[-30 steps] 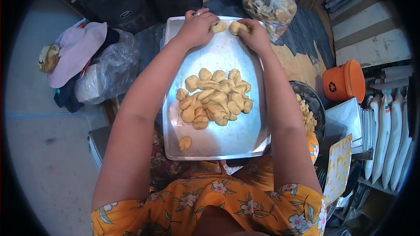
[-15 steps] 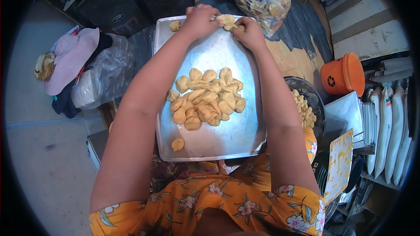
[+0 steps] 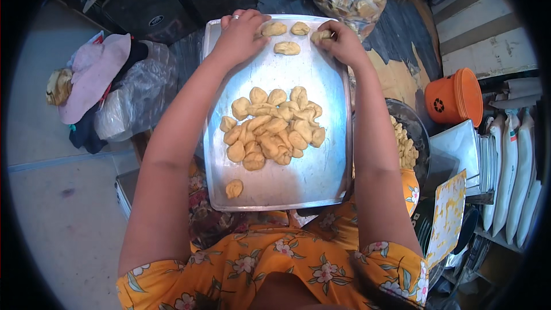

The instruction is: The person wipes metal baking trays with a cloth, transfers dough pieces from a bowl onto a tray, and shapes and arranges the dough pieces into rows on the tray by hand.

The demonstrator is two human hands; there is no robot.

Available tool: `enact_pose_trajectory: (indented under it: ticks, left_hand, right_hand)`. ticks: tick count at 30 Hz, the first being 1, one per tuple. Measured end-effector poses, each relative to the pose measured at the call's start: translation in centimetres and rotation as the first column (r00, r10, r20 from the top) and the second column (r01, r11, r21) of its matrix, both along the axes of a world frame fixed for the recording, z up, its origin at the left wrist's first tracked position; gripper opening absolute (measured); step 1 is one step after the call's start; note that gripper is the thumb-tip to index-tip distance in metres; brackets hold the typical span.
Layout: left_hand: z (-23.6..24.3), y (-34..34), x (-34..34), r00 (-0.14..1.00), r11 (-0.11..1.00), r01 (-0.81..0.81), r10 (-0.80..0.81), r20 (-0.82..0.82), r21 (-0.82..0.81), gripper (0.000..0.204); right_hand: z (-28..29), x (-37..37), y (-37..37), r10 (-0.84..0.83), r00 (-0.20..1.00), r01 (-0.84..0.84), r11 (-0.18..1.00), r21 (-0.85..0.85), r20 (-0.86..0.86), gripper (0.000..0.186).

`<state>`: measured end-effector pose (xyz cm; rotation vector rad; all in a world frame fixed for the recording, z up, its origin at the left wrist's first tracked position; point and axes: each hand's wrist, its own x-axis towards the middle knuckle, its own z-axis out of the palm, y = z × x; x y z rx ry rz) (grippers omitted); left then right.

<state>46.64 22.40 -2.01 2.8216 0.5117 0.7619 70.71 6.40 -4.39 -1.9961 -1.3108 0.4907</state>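
Observation:
My left hand (image 3: 244, 34) is over the far left of a metal baking tray (image 3: 258, 192), thumb and fingers apart beside the left end of a dough piece (image 3: 275, 29). At the far right corner my right hand (image 3: 346, 46) pinches another dough piece (image 3: 320, 36). Between my hands lie a small dough piece (image 3: 300, 28) and an oblong dough piece (image 3: 287, 48), both untouched. A pile of yellowish dough pieces (image 3: 270, 132) covers the tray's middle. One dough piece (image 3: 234, 188) sits alone near the front left corner.
Beyond the tray stands a clear plastic bag (image 3: 350, 0) of baked-looking pieces. To the right are a dark basin (image 3: 422, 138) with small dough pieces, an orange bucket (image 3: 453, 97) and stacked trays (image 3: 482, 155). A pink hat (image 3: 100, 74) and plastic bags (image 3: 135, 109) lie at left.
The dough that both hands held together at the far edge is now in separate pieces on the tray. My hands have moved apart, the left leftward, the right rightward with a piece.

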Motion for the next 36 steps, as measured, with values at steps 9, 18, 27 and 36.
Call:
enact_pose_trajectory:
  ticks: [9,18,27,36]
  left_hand:
    - [-1.8,2.0,0.9,0.999,0.995,0.036,-0.034,-0.021,0.091,0.032]
    - [-1.5,1.6,1.3,0.999,0.996,-0.037,0.04,-0.035,0.082,0.038]
    - [-1.1,3.7,-1.9,0.963,0.987,-0.128,0.101,-0.251,-0.093,0.045]
    - [-1.8,4.3,-5.3,0.966,0.965,-0.22,0.196,-0.171,-0.141,0.046]
  right_hand:
    - [-1.6,-0.6,1.9,-0.099,0.963,0.064,0.988,0.143,0.253,0.048]
    - [-1.3,-4.0,2.1,-0.146,0.855,0.039,0.975,0.22,0.497,0.039]
    - [-2.0,-2.9,2.0,-0.166,0.92,0.03,0.933,0.358,0.355,0.043]
    - [-1.2,-3.4,-0.8,-0.325,0.872,0.279,0.944,0.174,0.367,0.033]
